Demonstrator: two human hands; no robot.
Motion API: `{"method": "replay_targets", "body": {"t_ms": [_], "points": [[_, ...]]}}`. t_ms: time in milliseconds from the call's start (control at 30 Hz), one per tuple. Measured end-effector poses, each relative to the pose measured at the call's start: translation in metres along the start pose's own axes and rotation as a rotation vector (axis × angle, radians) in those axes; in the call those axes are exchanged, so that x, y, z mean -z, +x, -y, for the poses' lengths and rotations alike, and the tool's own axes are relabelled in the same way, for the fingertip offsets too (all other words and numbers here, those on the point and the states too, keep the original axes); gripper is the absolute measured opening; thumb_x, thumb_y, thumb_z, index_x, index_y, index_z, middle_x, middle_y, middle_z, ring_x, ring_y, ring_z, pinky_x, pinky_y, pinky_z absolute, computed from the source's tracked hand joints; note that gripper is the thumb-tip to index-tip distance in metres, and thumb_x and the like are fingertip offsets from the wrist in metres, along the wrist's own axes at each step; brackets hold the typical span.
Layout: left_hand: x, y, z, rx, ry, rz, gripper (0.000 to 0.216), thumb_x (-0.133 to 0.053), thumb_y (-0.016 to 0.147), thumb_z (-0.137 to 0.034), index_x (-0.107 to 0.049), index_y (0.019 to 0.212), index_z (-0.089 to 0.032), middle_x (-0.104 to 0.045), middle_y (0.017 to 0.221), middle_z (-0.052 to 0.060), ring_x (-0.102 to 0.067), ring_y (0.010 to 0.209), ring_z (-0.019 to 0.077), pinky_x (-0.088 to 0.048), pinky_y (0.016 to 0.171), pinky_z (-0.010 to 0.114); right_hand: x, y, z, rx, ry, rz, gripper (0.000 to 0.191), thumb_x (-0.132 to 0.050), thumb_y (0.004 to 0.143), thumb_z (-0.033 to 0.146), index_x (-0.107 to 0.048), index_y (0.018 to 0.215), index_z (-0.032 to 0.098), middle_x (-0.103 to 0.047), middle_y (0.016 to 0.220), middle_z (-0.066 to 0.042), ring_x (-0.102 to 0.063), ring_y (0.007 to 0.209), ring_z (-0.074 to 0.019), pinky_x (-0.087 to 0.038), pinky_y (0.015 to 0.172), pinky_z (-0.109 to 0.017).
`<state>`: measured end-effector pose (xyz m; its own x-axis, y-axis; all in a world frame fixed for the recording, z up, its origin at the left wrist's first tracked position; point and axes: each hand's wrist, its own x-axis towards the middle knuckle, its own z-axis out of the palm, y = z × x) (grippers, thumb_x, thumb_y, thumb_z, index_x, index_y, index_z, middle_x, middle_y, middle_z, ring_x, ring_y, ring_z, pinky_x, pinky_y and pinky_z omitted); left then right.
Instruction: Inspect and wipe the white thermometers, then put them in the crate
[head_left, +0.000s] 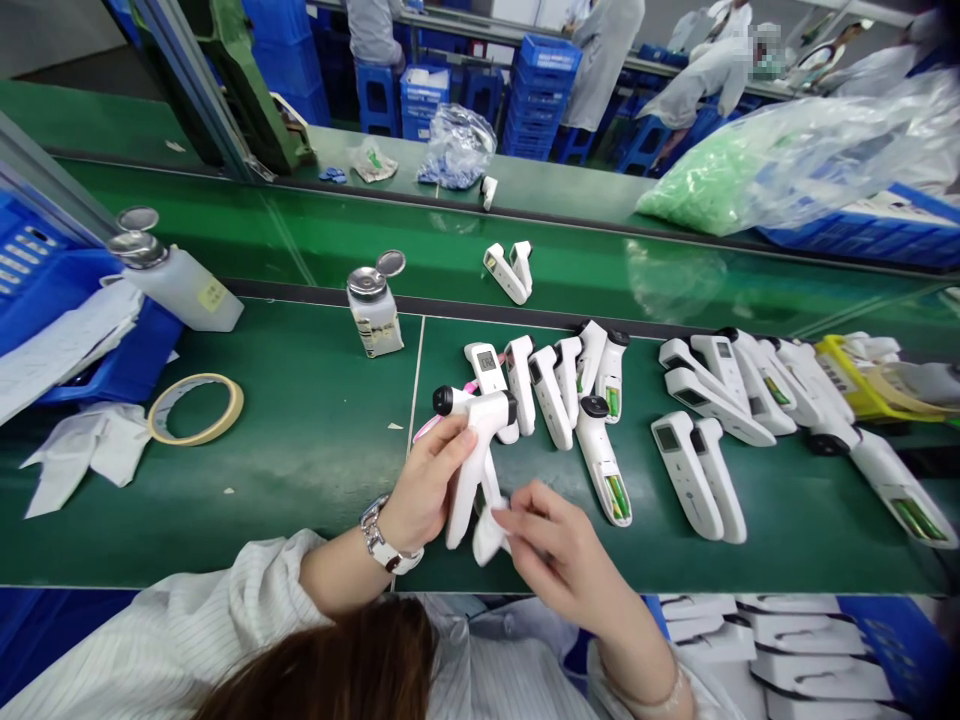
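Note:
My left hand (431, 480) is wrapped round a white forehead thermometer (474, 465), held tilted above the green bench with its black-tipped head up. Beside the handle's lower end, my right hand (559, 545) has its fingers closed on a small white cloth-like piece (489, 535), somewhat blurred. Just beyond the held one, another thermometer (486, 365) with a lit display lies near a pink item, mostly hidden. To the right rest several white thermometers (551, 395); one thermometer (606, 465) has its battery bay uncovered, showing green batteries.
Two pump bottles (375, 315) (191, 285) stand at the back left. A tape roll (196, 410) and crumpled white cloth (90, 450) lie left, near a blue bin (135, 350). More thermometers (697, 480) and a yellow tray (862, 385) occupy the right. Two thermometers (510, 272) lie beyond the ledge.

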<state>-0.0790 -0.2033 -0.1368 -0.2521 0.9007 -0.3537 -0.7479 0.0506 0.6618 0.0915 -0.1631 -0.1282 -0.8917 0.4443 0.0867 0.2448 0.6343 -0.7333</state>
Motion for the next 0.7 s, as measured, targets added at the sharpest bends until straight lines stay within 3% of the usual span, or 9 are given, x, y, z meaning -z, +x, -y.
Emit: {"method": "replay_targets", "body": {"t_ms": [67,133,333,467,533,600,700], "points": [[0.0,0.0,-0.001,-0.012,0.002,-0.011,0.026,-0.071,0.07,-0.037,-0.067,0.089,-0.019,-0.061,0.071,-0.003,-0.048,0.061,0.0066,-0.039,0.059,0.018,0.004,-0.012,-0.005,-0.091,-0.059,0.181,0.026,-0.045,0.081,0.008,-0.062,0.095,0.02,-0.045,0.078,-0.002,-0.05,0.067,-0.0149,-0.041,0.059,-0.029],[0.0,-0.001,-0.002,0.001,0.004,-0.011,0.03,-0.071,0.069,-0.039,-0.067,0.091,-0.018,-0.061,0.072,-0.002,-0.048,0.06,0.0072,-0.039,0.059,0.019,0.008,-0.022,-0.012,-0.19,-0.091,0.213,0.024,-0.043,0.082,0.008,-0.062,0.09,0.02,-0.046,0.075,-0.002,-0.051,0.065,-0.0147,-0.042,0.058,-0.03],[0.0,-0.001,-0.002,0.039,0.02,-0.019,0.034,-0.07,0.07,-0.042,-0.066,0.095,-0.019,-0.063,0.08,0.001,-0.054,0.076,0.0122,-0.041,0.066,0.021,0.003,-0.024,-0.027,-0.241,-0.226,-0.327,0.025,-0.047,0.087,0.019,-0.056,0.111,0.021,-0.05,0.112,-0.01,-0.05,0.103,-0.0246,-0.043,0.085,-0.043],[-0.001,0.0,-0.002,0.04,0.046,-0.02,0.035,-0.068,0.072,-0.042,-0.066,0.098,-0.02,-0.063,0.08,0.001,-0.054,0.078,0.0133,-0.042,0.068,0.022,-0.009,-0.014,-0.021,-0.16,-0.098,-0.353,0.032,-0.047,0.088,0.017,-0.052,0.118,0.025,-0.046,0.121,-0.009,-0.048,0.112,-0.0226,-0.044,0.091,-0.04],[-0.001,0.0,-0.002,0.033,0.064,-0.019,0.031,-0.068,0.072,-0.041,-0.066,0.094,-0.019,-0.062,0.078,0.001,-0.052,0.072,0.0117,-0.041,0.066,0.022,-0.012,-0.01,-0.024,-0.153,-0.2,-0.336,0.034,-0.051,0.087,0.018,-0.051,0.12,0.023,-0.045,0.123,-0.012,-0.046,0.113,-0.0264,-0.043,0.091,-0.044],[0.0,0.001,-0.002,0.021,0.086,-0.026,0.027,-0.067,0.073,-0.04,-0.066,0.089,-0.019,-0.06,0.075,-0.001,-0.049,0.067,0.0096,-0.04,0.063,0.021,-0.012,-0.007,-0.029,-0.202,-0.322,-0.308,0.028,-0.052,0.086,0.02,-0.056,0.114,0.019,-0.05,0.113,-0.014,-0.05,0.104,-0.0286,-0.045,0.085,-0.047],[0.001,0.001,-0.001,-0.013,0.133,-0.035,0.023,-0.067,0.074,-0.038,-0.066,0.088,-0.02,-0.057,0.073,-0.002,-0.047,0.066,0.0088,-0.038,0.061,0.02,-0.011,-0.003,-0.03,-0.217,-0.222,-0.36,0.017,-0.05,0.087,0.018,-0.061,0.101,0.018,-0.054,0.09,-0.008,-0.056,0.082,-0.0206,-0.049,0.07,-0.036]]}}
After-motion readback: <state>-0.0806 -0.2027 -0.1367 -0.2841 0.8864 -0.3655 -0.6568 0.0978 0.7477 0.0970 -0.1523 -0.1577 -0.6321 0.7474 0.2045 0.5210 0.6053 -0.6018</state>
